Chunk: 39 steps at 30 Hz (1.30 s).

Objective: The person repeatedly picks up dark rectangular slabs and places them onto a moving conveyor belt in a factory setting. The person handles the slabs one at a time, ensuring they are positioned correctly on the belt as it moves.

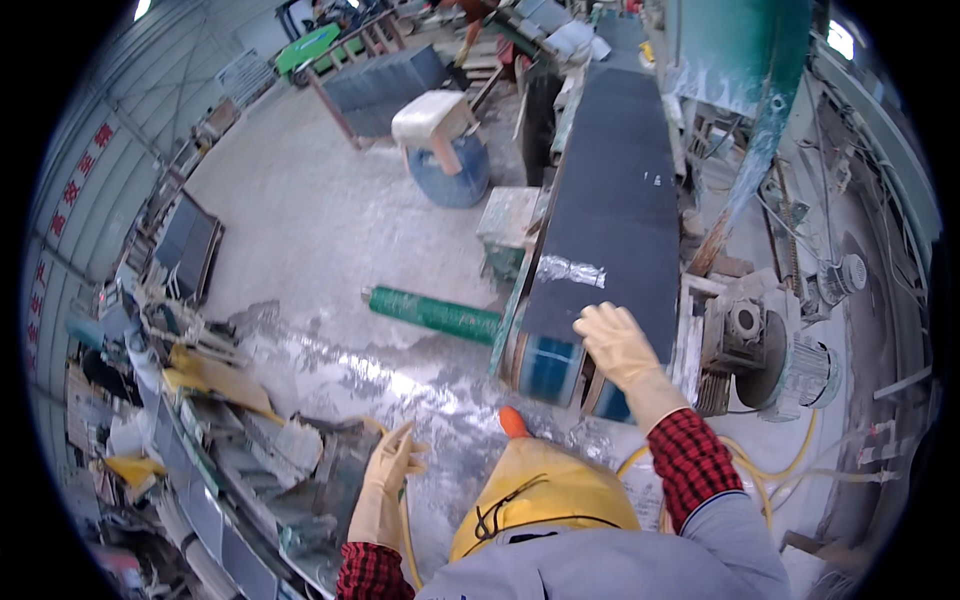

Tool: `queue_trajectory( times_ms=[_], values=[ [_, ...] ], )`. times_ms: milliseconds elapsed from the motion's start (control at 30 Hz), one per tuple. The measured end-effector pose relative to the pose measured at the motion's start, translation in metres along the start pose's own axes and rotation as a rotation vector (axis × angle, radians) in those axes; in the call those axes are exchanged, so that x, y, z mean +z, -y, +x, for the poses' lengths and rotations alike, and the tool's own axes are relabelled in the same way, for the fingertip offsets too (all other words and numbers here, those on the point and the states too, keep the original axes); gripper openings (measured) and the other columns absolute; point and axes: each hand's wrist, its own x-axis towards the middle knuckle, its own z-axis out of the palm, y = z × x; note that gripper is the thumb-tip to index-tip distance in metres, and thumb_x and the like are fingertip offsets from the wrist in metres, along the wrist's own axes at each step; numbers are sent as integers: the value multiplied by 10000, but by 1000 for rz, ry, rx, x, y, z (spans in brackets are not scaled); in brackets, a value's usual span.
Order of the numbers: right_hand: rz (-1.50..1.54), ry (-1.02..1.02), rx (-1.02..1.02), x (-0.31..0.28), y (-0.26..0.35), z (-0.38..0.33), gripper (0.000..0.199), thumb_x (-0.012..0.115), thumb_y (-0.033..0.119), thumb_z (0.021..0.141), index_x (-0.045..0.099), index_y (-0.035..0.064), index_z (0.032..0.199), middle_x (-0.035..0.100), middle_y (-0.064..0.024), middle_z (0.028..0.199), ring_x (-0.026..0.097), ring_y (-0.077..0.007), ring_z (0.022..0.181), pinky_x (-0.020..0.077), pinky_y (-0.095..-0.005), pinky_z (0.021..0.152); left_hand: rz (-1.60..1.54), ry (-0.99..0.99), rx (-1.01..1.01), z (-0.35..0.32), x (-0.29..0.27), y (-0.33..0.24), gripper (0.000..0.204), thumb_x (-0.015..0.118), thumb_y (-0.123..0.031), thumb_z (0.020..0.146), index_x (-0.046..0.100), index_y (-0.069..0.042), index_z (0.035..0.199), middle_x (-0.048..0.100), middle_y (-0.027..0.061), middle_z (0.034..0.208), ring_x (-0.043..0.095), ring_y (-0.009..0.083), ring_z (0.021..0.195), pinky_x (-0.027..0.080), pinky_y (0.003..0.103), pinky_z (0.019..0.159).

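Note:
My right hand [618, 345], in a pale yellow rubber glove, rests flat on the near end of a dark conveyor belt [615, 190] that runs away from me. Its fingers are spread and hold nothing. My left hand [388, 475], gloved the same way, hangs low at my side with loose fingers, close to a yellow hose [405, 535] and a heap of scrap; I cannot tell whether it touches the hose. I wear a yellow apron [540, 495] and red checked sleeves.
A green roller [435, 313] lies on the wet concrete floor [320, 200] left of the belt. A motor with pulley [790, 360] stands at the right. Broken sheets and scrap [220, 430] pile at the left. A blue drum [450, 170] with a white block stands farther back.

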Motion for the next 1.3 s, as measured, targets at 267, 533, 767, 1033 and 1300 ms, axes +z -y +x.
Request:
queue_trajectory(
  times_ms=[267, 533, 767, 1033, 1300],
  values=[
    [93, -26, 119, -10, -57, -85, 320, 601, 168, 937, 636, 111, 1250, 597, -127, 1344, 501, -360, 1246, 385, -469, 1075, -288, -392, -59, -114, -78, 80, 552, 549, -332, 1070, 417, -56, 1530, 729, 176, 1094, 709, 196, 733, 612, 308, 656],
    [19, 24, 463, 20, -52, -109, 357, 581, 200, 991, 618, 148, 1342, 549, -158, 1473, 456, -420, 1381, 348, -461, 1171, -372, -1025, 125, -236, -164, 163, 571, 535, -322, 1069, 371, -79, 1559, 622, 186, 1347, 633, 223, 1159, 530, 318, 927],
    [-246, -121, 572, 63, 100, -5, 200, 535, 155, 812, 596, 51, 971, 609, -166, 1064, 581, -394, 1024, 479, -503, 891, 150, -1585, 31, -322, -260, 316, 545, 530, -308, 1073, 426, -29, 1529, 453, 210, 1546, 466, 348, 1406, 371, 433, 1171],
    [381, 106, 42, 134, 356, 111, 369, 623, 230, 946, 646, 95, 1289, 622, -179, 1364, 571, -379, 1265, 447, -453, 1096, 682, -1439, -89, -318, -355, 365, 472, 506, -172, 1066, 452, 12, 1498, 415, 275, 1558, 376, 415, 1459, 275, 456, 1219],
    [437, 486, -114, 204, 489, 88, 397, 625, 328, 926, 703, 98, 1241, 659, -159, 1342, 578, -349, 1300, 429, -461, 1135, 862, -1547, 26, -307, -357, 305, 286, 538, -75, 826, 660, 8, 1072, 636, 240, 1032, 569, 456, 998, 437, 558, 882]
  ],
)
